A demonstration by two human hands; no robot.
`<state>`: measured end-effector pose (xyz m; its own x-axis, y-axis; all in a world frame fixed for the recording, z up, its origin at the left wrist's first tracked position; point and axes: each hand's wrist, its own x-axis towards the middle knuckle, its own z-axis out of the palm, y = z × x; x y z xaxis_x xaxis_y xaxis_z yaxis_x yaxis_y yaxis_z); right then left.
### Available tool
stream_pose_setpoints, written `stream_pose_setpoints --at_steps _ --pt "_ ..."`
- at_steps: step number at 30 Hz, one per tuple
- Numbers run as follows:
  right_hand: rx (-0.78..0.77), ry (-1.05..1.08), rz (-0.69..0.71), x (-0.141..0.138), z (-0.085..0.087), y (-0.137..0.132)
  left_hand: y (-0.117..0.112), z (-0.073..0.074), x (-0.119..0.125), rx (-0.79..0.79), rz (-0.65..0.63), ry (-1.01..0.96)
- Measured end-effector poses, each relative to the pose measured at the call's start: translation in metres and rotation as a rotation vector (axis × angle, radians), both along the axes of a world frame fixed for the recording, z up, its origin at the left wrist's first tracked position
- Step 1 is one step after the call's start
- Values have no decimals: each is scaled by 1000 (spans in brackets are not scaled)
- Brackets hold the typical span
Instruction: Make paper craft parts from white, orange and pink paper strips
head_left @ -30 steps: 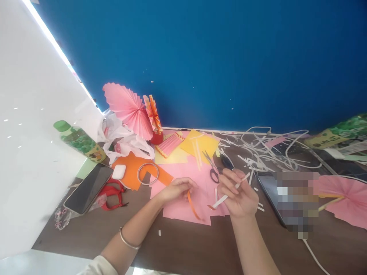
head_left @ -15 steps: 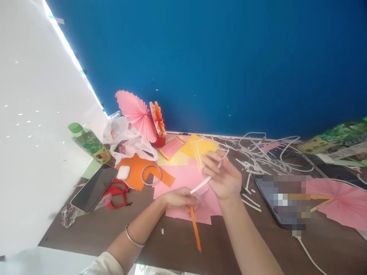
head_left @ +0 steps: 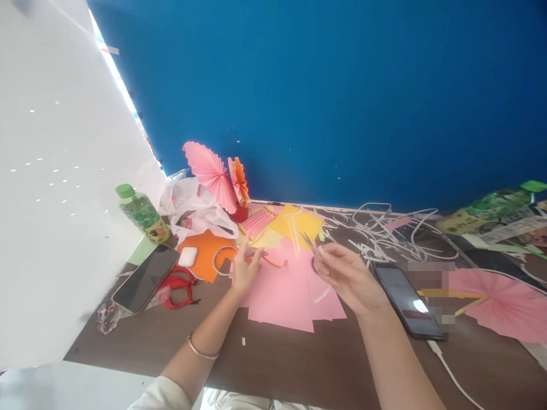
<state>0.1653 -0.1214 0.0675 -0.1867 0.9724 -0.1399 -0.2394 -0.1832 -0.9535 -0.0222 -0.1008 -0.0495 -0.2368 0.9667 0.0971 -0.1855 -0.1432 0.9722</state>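
Observation:
My left hand (head_left: 247,269) is over the left side of the pink paper sheets (head_left: 282,302), with index finger and thumb spread. Behind its fingers runs a narrow orange paper strip (head_left: 274,262) with a bent end. Just left of this hand is a ring-shaped roll of tape (head_left: 219,266) on orange paper (head_left: 205,245). My right hand (head_left: 344,276) is closed around small scissors (head_left: 308,243), their blades pointing up and left and a dark handle loop beside the fingers. Below it, a short white strip (head_left: 322,294) lies on the pink sheets.
Yellow paper (head_left: 314,222) and a pleated pink piece (head_left: 258,222) lie farther back. A phone (head_left: 145,278), red straps (head_left: 177,285) and a bottle (head_left: 143,213) stand left. White scraps (head_left: 367,250), another phone (head_left: 410,307) and a pink paper fan (head_left: 499,302) are right.
Half a second ago both hands held a white strip between them, with an orange strip hanging below. My left hand has moved up and left and its fingers have spread. The scissors now show more fully.

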Motion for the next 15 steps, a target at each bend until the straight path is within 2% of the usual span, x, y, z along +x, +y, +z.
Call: stream_pose_setpoints --at_steps 4,7,11,15 --pt "-89 -90 -21 -1 -6 -10 -11 -1 16 -145 -161 -149" --pt "-103 -160 7 -13 -18 -16 -16 0 23 -225 -229 -186" --pt "-39 -254 17 -35 -42 -20 -19 0 22 -226 -263 -177" --pt "-16 -275 -104 -47 -61 -19 -15 -7 21 -221 -314 -212"
